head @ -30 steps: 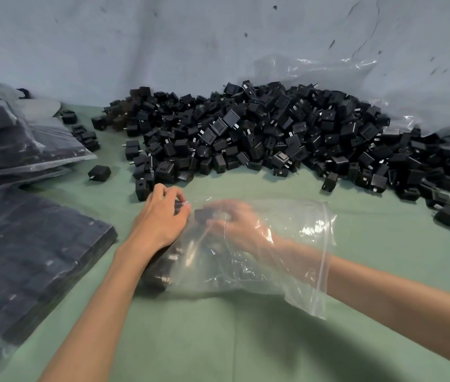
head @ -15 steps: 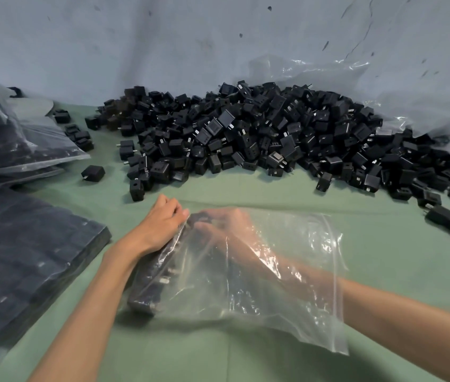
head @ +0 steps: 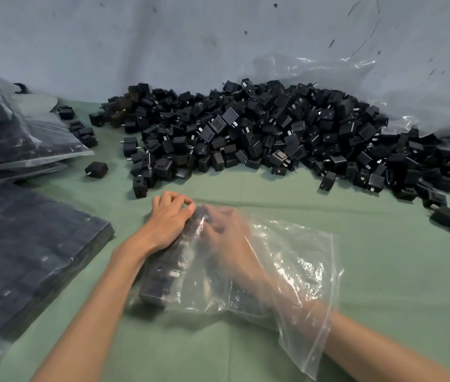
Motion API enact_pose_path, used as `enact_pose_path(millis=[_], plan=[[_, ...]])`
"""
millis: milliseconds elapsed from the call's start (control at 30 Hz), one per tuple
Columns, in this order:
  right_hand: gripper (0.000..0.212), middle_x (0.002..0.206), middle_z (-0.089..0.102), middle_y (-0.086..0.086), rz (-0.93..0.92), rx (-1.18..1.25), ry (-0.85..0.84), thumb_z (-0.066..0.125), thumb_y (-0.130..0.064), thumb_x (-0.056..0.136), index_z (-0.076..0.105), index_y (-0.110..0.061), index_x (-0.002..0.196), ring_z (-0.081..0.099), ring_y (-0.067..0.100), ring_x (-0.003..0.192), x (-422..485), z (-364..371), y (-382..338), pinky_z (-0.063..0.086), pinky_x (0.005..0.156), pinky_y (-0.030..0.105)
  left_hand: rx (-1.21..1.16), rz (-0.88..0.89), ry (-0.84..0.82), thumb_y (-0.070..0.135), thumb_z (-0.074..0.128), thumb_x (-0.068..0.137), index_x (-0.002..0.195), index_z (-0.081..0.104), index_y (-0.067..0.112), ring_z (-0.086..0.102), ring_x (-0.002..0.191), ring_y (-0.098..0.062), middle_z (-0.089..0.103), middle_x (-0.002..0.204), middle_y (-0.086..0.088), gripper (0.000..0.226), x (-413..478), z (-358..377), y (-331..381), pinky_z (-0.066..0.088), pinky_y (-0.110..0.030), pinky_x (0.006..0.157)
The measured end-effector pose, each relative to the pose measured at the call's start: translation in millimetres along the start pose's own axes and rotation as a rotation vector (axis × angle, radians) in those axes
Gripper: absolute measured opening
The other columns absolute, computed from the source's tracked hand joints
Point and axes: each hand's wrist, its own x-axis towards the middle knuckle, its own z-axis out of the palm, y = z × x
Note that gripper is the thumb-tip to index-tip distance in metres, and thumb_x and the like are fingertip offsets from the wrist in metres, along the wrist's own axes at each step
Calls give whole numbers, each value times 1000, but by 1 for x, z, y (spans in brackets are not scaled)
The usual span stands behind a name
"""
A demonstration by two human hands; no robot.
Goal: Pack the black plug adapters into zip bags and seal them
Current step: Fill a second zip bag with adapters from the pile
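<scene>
A clear zip bag (head: pixel 295 260) lies on the green table in front of me, its mouth toward the right. Black plug adapters (head: pixel 163 271) are lined up in a row along its closed left end. My left hand (head: pixel 167 220) rests outside the bag on that row, fingers curled over the far end. My right hand (head: pixel 226 230) is inside the bag up to the forearm, at the adapters, blurred behind the plastic; what its fingers do is unclear. A big heap of loose black adapters (head: pixel 259 133) fills the back of the table.
Filled zip bags of adapters lie at the left: a flat one (head: pixel 25 255) near me and a stack (head: pixel 11 139) behind it. Single adapters (head: pixel 96 169) lie loose near the heap. Crumpled clear plastic (head: pixel 425 100) rises behind the heap at the right. A grey wall backs the table.
The bag has shifted slightly toward me and right, and its mouth has slid further along my right forearm. My left hand stays on the row of adapters.
</scene>
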Motion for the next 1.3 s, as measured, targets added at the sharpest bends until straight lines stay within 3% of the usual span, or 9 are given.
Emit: enact_pose_path(millis=[267, 400, 533, 600, 767, 900, 1000, 1133, 1300], plan=[[27, 100, 68, 15, -75, -111, -19, 49, -12, 91, 65, -14, 112, 63, 33, 93, 14, 7, 21, 51, 84, 51, -21, 57, -25, 27, 37, 102, 111, 52, 21, 35, 115, -10, 45, 116, 2, 18, 0, -3, -2, 25, -26, 97], [30, 89, 73, -6, -22, 112, -11, 50, -25, 87, 70, -41, 100, 71, 17, 80, 10, 8, 21, 59, 67, 47, -41, 24, 113, 24, 39, 101, 108, 57, 21, 20, 110, -2, 31, 116, 1, 19, 1, 0, -3, 13, -22, 100], [31, 96, 73, 9, -16, 159, -57, 45, -11, 89, 72, -12, 105, 71, 24, 85, 14, 10, 19, 58, 70, 25, -69, -15, 112, 21, 37, 102, 108, 56, 19, 27, 114, -8, 32, 114, -2, 21, 2, 0, -3, 16, -22, 102], [27, 90, 73, -3, -50, 129, -54, 48, -12, 91, 73, -22, 97, 71, 13, 79, 14, 9, 21, 57, 66, 24, -104, -24, 67, 23, 37, 102, 107, 54, 20, 37, 110, -9, 31, 115, -1, 18, 2, -1, -4, 23, -24, 102], [14, 92, 73, -10, 38, 121, -68, 58, -37, 87, 65, -41, 99, 70, 7, 86, 13, 10, 22, 56, 83, 40, -148, -16, 26, 22, 42, 101, 112, 53, 24, 41, 100, -7, 30, 113, 1, 16, 2, -6, -7, 25, -21, 96], [25, 104, 72, -5, 14, 146, -71, 60, -18, 91, 70, -41, 94, 66, 13, 102, 12, 8, 17, 50, 94, 43, -180, -12, -88, 26, 45, 100, 116, 48, 37, 42, 95, 0, 32, 113, 4, 20, -1, -15, -7, 27, -22, 92], [28, 119, 66, 1, -8, 67, -80, 56, -7, 92, 68, -21, 114, 59, 18, 114, 12, 7, 20, 44, 102, 33, -167, -23, -113, 28, 48, 99, 124, 45, 37, 42, 104, -10, 33, 121, 1, 27, -2, -19, -8, 26, -23, 95], [47, 103, 67, -23, -40, 21, -107, 47, -9, 87, 62, -45, 114, 65, 0, 91, 6, 0, 12, 50, 78, 15, -177, -117, 8, 33, 56, 94, 124, 49, 24, 43, 104, -10, 35, 124, -2, 32, 2, -18, -9, 32, -24, 91], [47, 136, 48, 11, -49, -196, -141, 50, -9, 89, 49, -14, 136, 45, 26, 123, 10, 5, 17, 35, 101, 29, -204, -226, 110, 41, 64, 88, 100, 60, 24, 60, 97, -17, 63, 103, 0, 21, 4, -23, -13, 45, -32, 83]])
